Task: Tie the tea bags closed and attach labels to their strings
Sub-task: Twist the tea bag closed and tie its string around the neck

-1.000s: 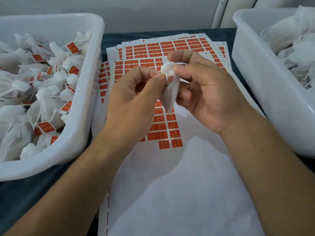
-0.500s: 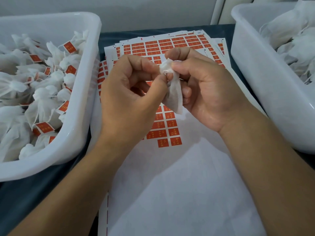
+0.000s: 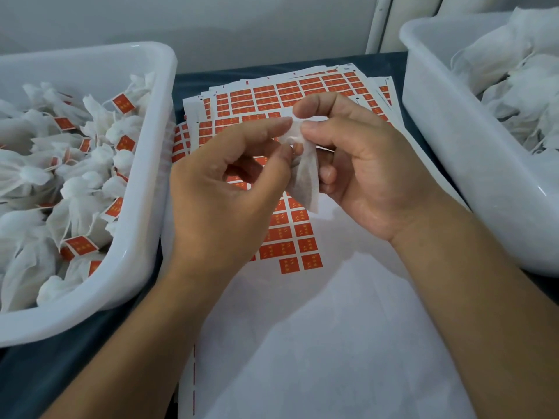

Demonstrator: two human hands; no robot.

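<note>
Item: one tea bag (image 3: 307, 179), held in the air over the label sheets (image 3: 290, 92), neck gathered but, as I judged it, not yet tied. Far left of the bag stood the left tub (image 3: 145, 225), full of tied bags with orange labels on their strings; I counted that the finished stock. Nearer, my left hand (image 3: 223, 195) had thumb and forefinger pinched at the bag's neck, the other fingers loosely curled; whether they held string or only paper I could not tell, the string being too fine to see. The bag's body hung free below the neck, dark leaf showing through the paper. Just right of it, my right hand (image 3: 360, 164) pinched the same neck from the other side, lower fingers curled behind the bag. Far right stood the right tub (image 3: 429, 140), holding untied bags. Risks noted: a hard pull could tear the thin paper; a slack pinch could let the gather reopen and spill leaf onto the sheets; a lost string end would mean hunting for it.
</note>
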